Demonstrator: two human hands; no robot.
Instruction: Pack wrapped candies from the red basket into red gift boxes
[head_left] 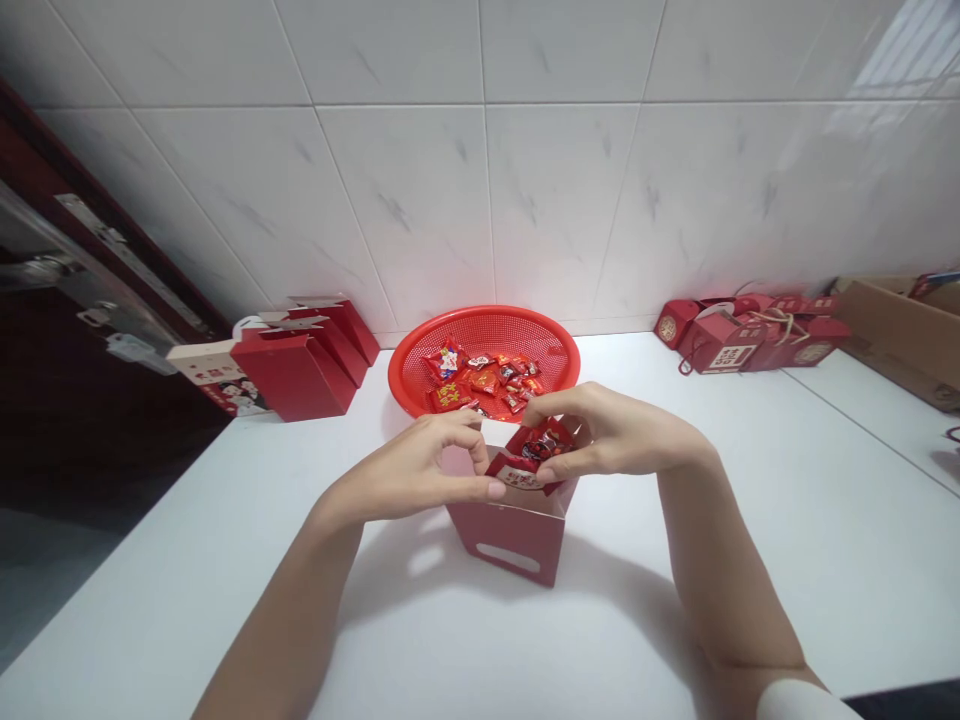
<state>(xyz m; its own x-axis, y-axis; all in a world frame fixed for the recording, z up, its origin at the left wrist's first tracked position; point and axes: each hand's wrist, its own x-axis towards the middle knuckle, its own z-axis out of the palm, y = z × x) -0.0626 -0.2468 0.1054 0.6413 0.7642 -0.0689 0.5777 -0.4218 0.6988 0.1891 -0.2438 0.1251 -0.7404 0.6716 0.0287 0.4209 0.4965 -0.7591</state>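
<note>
A dark red paper gift box [510, 540] stands open at the top in front of me, with a pale oval on its near side. My left hand [420, 465] is closed at the box's left rim, thumb toward the near edge and the other fingers bent. Its fingertips come close to the wrapped candies. In my right hand [611, 435] are red wrapped candies [541, 445], gripped between thumb and fingers at the box's mouth. Behind the box sits a red plastic basket [484, 318] with several red candy packets [484, 380] in it. The box's inside is mostly hidden.
Several red paper boxes [300, 370] stand at the left, beside a cream printed one [206, 362]. Closed red gift boxes [724, 340] with cord lie at the back right, next to a cardboard carton [904, 335]. A tiled wall [405, 200] bounds the white table [255, 520].
</note>
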